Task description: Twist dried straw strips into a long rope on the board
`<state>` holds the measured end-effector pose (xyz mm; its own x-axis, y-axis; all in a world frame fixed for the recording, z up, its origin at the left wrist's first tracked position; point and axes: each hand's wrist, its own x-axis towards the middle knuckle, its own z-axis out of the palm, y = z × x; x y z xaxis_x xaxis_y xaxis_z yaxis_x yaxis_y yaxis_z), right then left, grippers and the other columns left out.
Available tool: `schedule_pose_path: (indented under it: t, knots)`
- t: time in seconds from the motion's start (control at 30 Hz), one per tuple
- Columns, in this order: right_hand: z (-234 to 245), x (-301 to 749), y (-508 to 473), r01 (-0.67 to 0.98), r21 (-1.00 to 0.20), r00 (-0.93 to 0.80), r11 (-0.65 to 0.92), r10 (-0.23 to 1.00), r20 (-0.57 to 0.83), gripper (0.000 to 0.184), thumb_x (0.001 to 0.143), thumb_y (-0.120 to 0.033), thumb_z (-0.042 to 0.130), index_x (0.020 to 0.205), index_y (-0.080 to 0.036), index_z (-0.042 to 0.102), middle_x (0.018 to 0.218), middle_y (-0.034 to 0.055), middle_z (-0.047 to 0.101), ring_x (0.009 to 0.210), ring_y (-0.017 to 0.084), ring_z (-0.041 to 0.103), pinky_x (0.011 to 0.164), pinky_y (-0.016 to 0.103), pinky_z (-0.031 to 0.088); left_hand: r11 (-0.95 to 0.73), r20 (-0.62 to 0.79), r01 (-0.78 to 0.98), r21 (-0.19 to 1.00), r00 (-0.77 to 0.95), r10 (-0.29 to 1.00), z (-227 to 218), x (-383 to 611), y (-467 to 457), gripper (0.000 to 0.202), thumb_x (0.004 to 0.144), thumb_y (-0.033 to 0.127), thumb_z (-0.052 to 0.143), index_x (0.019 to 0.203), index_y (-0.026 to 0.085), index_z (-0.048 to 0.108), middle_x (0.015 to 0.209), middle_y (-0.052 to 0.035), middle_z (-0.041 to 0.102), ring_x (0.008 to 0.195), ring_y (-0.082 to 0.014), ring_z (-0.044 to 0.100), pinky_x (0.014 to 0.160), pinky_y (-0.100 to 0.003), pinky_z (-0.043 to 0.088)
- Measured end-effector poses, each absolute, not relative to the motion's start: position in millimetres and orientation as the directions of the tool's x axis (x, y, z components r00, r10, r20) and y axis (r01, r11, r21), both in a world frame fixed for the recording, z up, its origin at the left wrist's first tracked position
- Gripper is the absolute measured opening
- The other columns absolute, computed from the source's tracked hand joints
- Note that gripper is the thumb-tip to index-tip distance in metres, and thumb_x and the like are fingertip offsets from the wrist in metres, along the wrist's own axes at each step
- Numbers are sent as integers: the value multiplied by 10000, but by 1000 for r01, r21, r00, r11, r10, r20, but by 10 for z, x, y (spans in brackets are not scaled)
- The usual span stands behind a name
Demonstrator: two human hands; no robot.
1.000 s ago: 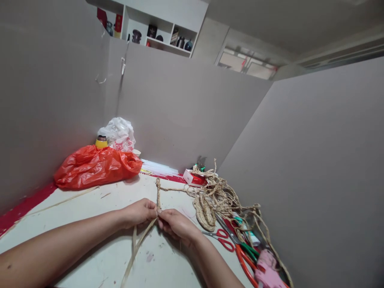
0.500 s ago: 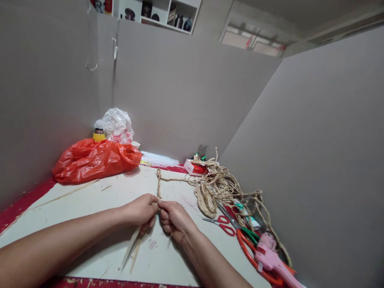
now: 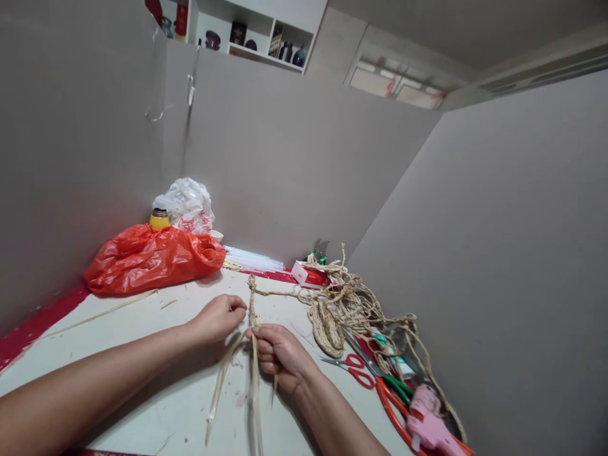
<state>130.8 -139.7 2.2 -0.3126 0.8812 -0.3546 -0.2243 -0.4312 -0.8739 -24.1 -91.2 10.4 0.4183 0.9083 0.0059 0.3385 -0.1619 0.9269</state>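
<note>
A short braid of straw-coloured fibre (image 3: 253, 309) runs away from me over the white board (image 3: 156, 373). My right hand (image 3: 280, 354) is closed, pinching the lower end of the braid between thumb and forefinger. Loose flat strands (image 3: 256, 399) hang below that pinch toward me, and another strand bundle (image 3: 218, 392) slants down to the left. Just left of the braid, my left hand (image 3: 223, 315) has its fingers curled together, apart from the braid. What its fingertips hold, if anything, is too small to make out.
A heap of braided cord (image 3: 342, 297) lies right, joined to the braid's far end. Nearby are red-handled scissors (image 3: 356, 370), larger orange-handled shears (image 3: 392, 411) and a pink glue gun (image 3: 430, 418). An orange plastic bag (image 3: 152, 259) and white sticks (image 3: 254, 259) lie at the back.
My left hand has come off the braid and moved slightly up and left. The right hand keeps its pinch, and long strands now hang straight below it. The view has tilted up slightly.
</note>
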Motion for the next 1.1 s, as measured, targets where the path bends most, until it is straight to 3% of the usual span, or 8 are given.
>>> schedule_pose_path:
  t: [0.07, 0.17, 0.27, 0.43, 0.77, 0.87, 0.97, 1.1]
  knots:
    - [13, 1328, -1384, -200, -883, -349, -425, 873, -341, 175, 677, -281, 618, 724, -127, 549, 395, -139, 235, 363, 13, 64, 361, 176, 13, -44, -75, 228, 973, 488, 870, 23, -198, -925, 167, 666, 254, 462, 737, 145, 566, 568, 25, 524, 502, -92, 436, 508, -211, 341]
    - [-4, 1380, -1368, -139, -893, -415, -428, 844, -340, 178, 709, -302, 602, 707, -134, 542, 410, -131, 240, 368, 19, 70, 362, 179, 25, 130, -236, 221, 967, 573, 785, -26, -157, -989, 164, 702, 304, 453, 677, 159, 526, 452, 67, 394, 371, -62, 285, 401, -206, 213]
    - [5, 1458, -1356, -61, -901, -464, -430, 811, -355, 191, 729, -328, 597, 709, -147, 540, 413, -131, 229, 366, 25, 71, 364, 185, 34, 104, -250, 269, 957, 590, 768, 31, -190, -1013, 251, 707, 369, 492, 633, 140, 565, 439, 81, 325, 356, -42, 200, 374, -216, 121]
    - [17, 1534, -1344, 112, -941, -481, -321, 811, -334, 225, 760, -367, 579, 726, -144, 577, 402, -120, 272, 347, 34, 116, 356, 207, 57, 174, -339, 319, 932, 592, 731, 115, -251, -1010, 320, 655, 432, 585, 671, 118, 642, 450, 89, 320, 347, -32, 181, 362, -231, 95]
    - [47, 1593, -1312, 405, -913, -388, -55, 893, -226, 314, 780, -389, 546, 628, -119, 600, 448, -71, 350, 417, 54, 233, 418, 211, 143, 215, -302, 228, 950, 481, 823, -11, -184, -1022, 227, 636, 337, 614, 533, 163, 511, 376, 89, 344, 319, -37, 191, 357, -237, 89]
    - [116, 1750, -1301, 496, -868, -372, -32, 895, -245, 309, 798, -376, 513, 659, -126, 630, 455, -60, 387, 418, 64, 268, 429, 206, 189, 212, -288, 208, 955, 481, 828, -13, -180, -1021, 234, 648, 312, 608, 517, 169, 479, 369, 93, 333, 315, -34, 175, 356, -237, 84]
    - [209, 1940, -1261, 676, -736, -307, 24, 918, -252, 260, 793, -308, 504, 659, -144, 653, 482, -28, 488, 429, 83, 362, 456, 210, 270, 216, -300, 228, 949, 451, 841, -23, -161, -1030, 219, 654, 281, 605, 511, 164, 487, 359, 87, 342, 304, -36, 188, 349, -235, 87]
    - [499, 1926, -1108, 865, -493, -70, 93, 995, 66, 165, 695, -195, 591, 816, -154, 695, 782, 81, 685, 705, 185, 585, 651, 274, 408, 223, -313, 260, 940, 388, 867, -73, -113, -1034, 163, 659, 228, 620, 543, 139, 548, 388, 64, 402, 305, -43, 254, 346, -223, 139]
